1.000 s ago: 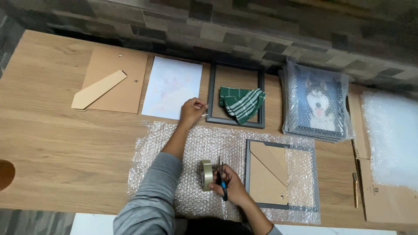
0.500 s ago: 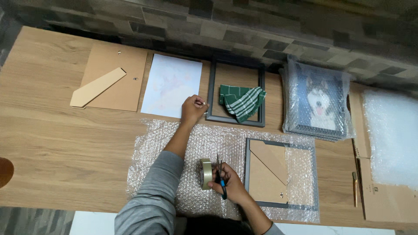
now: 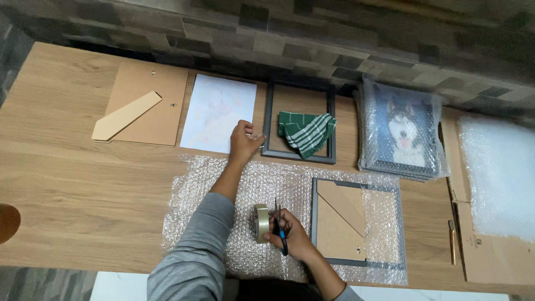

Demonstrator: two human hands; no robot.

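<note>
From the head view, the left hand point(image 3: 244, 140) reaches across the bubble wrap point(image 3: 234, 189) to the near left corner of the empty frame point(image 3: 269, 120), fingers curled against its edge; whether it actually pinches the frame cannot be told. That frame lies far on the table point(image 3: 72, 189), just beside the white sheet point(image 3: 214, 108) on its left, with a green striped cloth point(image 3: 305, 131) lying inside it. The right hand point(image 3: 290, 237) rests on the wrap near the table's front edge, closed around scissors point(image 3: 280, 226) and a tape roll point(image 3: 261, 223), blades pointing away from the person. Just right of it, a face-down frame point(image 3: 343, 220) sits on the wrap's right end. Left of the wrap the table lies bare to its edge. Far left, a backing board point(image 3: 161, 106) carries its stand point(image 3: 125, 116). Far right, a wrapped dog picture point(image 3: 402, 134) stands near a second wrap sheet point(image 3: 499, 173) on cardboard point(image 3: 490, 256).
</note>
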